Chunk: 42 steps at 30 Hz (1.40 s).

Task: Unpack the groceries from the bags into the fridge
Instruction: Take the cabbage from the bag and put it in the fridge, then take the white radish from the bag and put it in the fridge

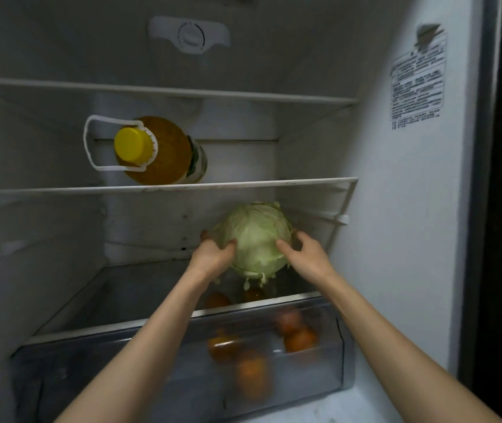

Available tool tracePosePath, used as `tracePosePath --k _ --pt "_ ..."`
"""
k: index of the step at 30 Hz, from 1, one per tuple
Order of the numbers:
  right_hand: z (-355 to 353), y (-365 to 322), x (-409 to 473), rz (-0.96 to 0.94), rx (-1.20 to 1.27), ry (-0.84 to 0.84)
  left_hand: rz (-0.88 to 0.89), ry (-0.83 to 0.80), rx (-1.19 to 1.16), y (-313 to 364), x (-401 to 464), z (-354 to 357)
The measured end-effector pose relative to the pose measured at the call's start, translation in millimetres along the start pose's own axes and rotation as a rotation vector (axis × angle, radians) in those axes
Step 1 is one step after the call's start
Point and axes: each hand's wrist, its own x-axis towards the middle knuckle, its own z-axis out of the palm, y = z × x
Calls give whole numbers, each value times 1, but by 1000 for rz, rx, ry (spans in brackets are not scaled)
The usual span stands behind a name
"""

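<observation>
A big round cabbage point(256, 239) is held between two hands inside the fridge point(411, 209). The left hand point(213, 254) cups its left side with fingers curled round it, and the right hand point(307, 254) cups its right side the same way, so the grip is wide and full of cabbage. The cabbage sits right in the middle between the hands, a bit further back than the wrists, so both hands are just as near to it. It is low in the fridge, over the glass shelf point(121, 297) at the bottom and under the middle shelf point(167, 188). I cannot tell if it is touching the glass shelf yet or hanging just above it. The cabbage is round, so it has no long side, but its stalk end with loose torn leaves points down and toward the person. It is close to the right wall and well to the right of the oil bottle point(155, 151), which lies on its side on the shelf above. Below, in the clear drawer point(182, 377), there are blurry orange fruits point(300, 338). The next move is probably to set the cabbage down flat and let go, making sure it will not roll forward.
</observation>
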Motion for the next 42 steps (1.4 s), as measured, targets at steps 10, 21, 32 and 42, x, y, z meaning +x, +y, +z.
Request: tracePosePath --k 10,21,32,42 --pt "-4 3 -114 -308 -310 9 347 315 560 -17 -135 -10" --pt "3 -15 -287 -480 -339 -190 275 386 802 -45 -338 -41" --pt "81 -23 -532 -477 -229 -587 -82 355 786 -145 -615 -84" --pt "166 -126 -766 -684 -146 -1052 -691 547 828 -173 -915 -191"
